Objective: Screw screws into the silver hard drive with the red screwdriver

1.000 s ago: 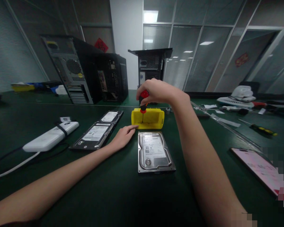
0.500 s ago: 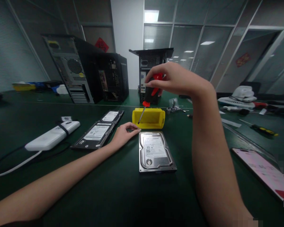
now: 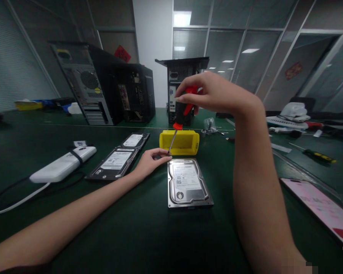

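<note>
Right hand [image 3: 214, 95] clamped on screwdriver [image 3: 184, 110], held raised and tilted, tip down at the left hand [image 3: 150, 161] fingertips. Left hand rests on the surface [image 3: 148, 228], fingers pinched together, between yellow tray [image 3: 185, 141] and hard drive [image 3: 187, 182]

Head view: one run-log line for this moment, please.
right hand: grips red-and-black screwdriver | left hand: fingertips at its tip | nearby: yellow plastic tray, silver hard drive
</note>
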`<action>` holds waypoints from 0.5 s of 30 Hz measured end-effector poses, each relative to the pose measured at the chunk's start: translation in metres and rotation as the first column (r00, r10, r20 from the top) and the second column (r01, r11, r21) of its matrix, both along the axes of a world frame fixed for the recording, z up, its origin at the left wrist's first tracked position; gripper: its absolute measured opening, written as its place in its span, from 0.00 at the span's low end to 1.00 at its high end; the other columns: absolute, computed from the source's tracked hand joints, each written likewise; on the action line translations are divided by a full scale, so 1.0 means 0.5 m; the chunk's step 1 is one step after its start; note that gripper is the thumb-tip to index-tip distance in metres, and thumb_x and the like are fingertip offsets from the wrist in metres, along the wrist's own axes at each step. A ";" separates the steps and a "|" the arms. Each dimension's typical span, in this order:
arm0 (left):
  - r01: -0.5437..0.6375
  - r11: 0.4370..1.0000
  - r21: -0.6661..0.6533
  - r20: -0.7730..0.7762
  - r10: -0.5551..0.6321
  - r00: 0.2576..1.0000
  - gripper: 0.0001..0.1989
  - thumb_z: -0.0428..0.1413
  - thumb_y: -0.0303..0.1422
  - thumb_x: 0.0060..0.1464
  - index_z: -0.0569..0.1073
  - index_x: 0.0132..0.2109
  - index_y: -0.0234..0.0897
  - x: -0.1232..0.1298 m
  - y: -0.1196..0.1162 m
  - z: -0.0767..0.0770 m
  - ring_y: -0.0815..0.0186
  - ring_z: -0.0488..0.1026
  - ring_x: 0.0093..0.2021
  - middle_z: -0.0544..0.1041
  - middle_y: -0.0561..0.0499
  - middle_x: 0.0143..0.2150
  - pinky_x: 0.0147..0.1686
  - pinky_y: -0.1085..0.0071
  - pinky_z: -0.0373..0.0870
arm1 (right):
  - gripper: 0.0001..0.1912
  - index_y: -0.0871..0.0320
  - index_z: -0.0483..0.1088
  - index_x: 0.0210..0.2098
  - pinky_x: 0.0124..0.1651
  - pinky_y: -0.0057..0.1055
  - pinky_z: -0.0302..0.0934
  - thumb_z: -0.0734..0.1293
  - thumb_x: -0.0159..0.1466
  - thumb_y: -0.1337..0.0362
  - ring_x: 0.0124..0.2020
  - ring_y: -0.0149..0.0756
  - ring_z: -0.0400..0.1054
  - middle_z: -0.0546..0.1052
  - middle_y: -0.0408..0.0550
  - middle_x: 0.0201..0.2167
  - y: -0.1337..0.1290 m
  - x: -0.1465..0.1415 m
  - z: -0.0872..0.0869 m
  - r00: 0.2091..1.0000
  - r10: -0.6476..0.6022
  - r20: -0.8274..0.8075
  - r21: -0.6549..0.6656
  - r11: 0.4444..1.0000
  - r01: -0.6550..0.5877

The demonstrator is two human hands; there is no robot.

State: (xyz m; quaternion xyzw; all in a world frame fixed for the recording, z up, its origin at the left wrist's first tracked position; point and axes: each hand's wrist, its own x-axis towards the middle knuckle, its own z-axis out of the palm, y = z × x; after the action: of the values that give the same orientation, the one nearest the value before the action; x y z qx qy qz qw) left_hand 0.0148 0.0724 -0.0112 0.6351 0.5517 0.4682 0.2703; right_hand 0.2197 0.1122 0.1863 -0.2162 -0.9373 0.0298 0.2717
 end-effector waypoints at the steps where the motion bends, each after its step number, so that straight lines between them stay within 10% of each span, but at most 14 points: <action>1: -0.001 1.000 -0.003 -0.025 0.001 1.000 0.16 0.62 0.39 0.47 0.78 0.43 0.35 0.002 -0.002 0.003 0.59 0.75 0.41 0.80 0.45 0.44 0.35 0.67 0.68 | 0.14 0.61 0.74 0.43 0.34 0.28 0.61 0.65 0.63 0.59 0.33 0.33 0.69 0.76 0.51 0.38 0.000 0.000 0.000 1.000 0.001 -0.004 -0.004 1.000 -0.001; 15: -0.045 0.998 0.034 -0.027 0.046 0.999 0.13 0.61 0.40 0.48 0.80 0.37 0.35 0.004 -0.009 0.009 0.60 0.76 0.38 0.81 0.46 0.39 0.37 0.66 0.69 | 0.16 0.58 0.72 0.47 0.35 0.28 0.63 0.63 0.64 0.56 0.34 0.34 0.70 0.76 0.50 0.42 -0.008 0.000 0.007 0.999 -0.035 0.041 -0.033 0.999 0.036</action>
State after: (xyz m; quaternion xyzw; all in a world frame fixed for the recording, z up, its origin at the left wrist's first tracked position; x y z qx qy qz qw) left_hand 0.0170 0.0678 -0.0065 0.6333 0.5618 0.4744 0.2412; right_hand 0.2198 0.1084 0.1897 -0.2380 -0.9380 0.0365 0.2493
